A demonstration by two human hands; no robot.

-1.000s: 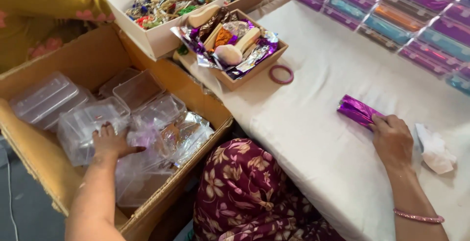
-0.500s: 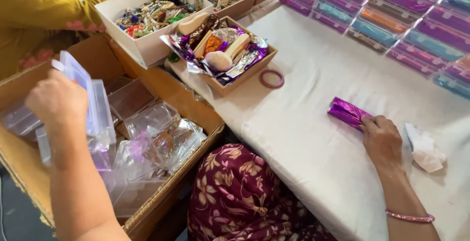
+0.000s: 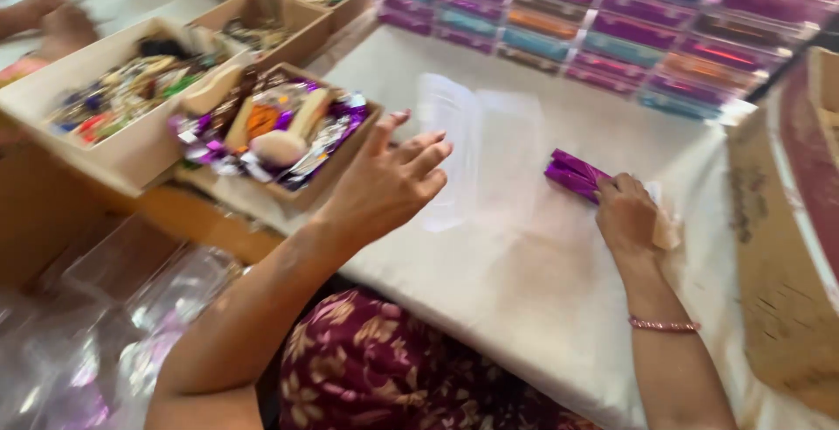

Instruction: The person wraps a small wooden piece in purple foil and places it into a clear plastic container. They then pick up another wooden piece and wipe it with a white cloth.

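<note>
Two hands worked mid-frame: the left hand [image 3: 389, 181], fingers spread wide, hovered by a blurred clear plastic box [image 3: 459, 146] (it might skid away), while the right hand [image 3: 625, 213] pinned purple bangles [image 3: 572, 174]

The purple packet [image 3: 572, 174] under the right hand [image 3: 627, 216] looks like glossy foil, and the clear box [image 3: 463, 146] near the left hand [image 3: 384, 187] is thin transparent plastic, smooth and blurred. The table cover [image 3: 489, 281] is matt white cloth. The tray [image 3: 345, 155] of shiny wrappers is plain brown cardboard, matt and slightly rough.
</note>
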